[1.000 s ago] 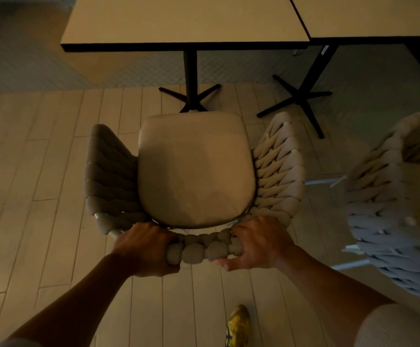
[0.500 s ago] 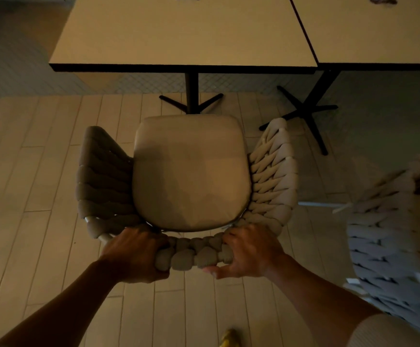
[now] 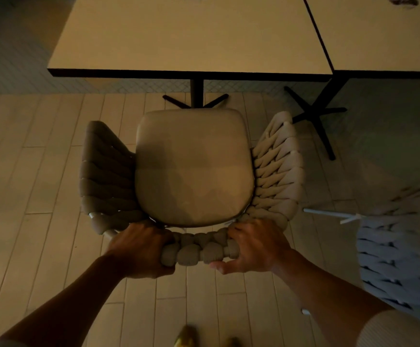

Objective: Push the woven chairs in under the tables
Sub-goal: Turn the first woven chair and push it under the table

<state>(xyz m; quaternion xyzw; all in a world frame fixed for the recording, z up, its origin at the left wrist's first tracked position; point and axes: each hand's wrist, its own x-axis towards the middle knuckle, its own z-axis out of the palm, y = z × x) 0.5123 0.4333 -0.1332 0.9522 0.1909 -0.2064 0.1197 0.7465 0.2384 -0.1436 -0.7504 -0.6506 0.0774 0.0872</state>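
A woven chair is standing in the middle of the frame, its seat facing the table that is filling the upper part. The whole seat is showing below the table's dark near edge, with the black table post showing just above the seat's front.

The left hand is gripping the left end of the chair's braided back rail, fingers wrapped round it. The right hand is gripping the right end, fingers curled over the top and thumb lying along the underside.

A second table is butting against the first at upper right. Another woven chair is sitting at the right edge, blurred. Pale planks of floor are lying beneath.
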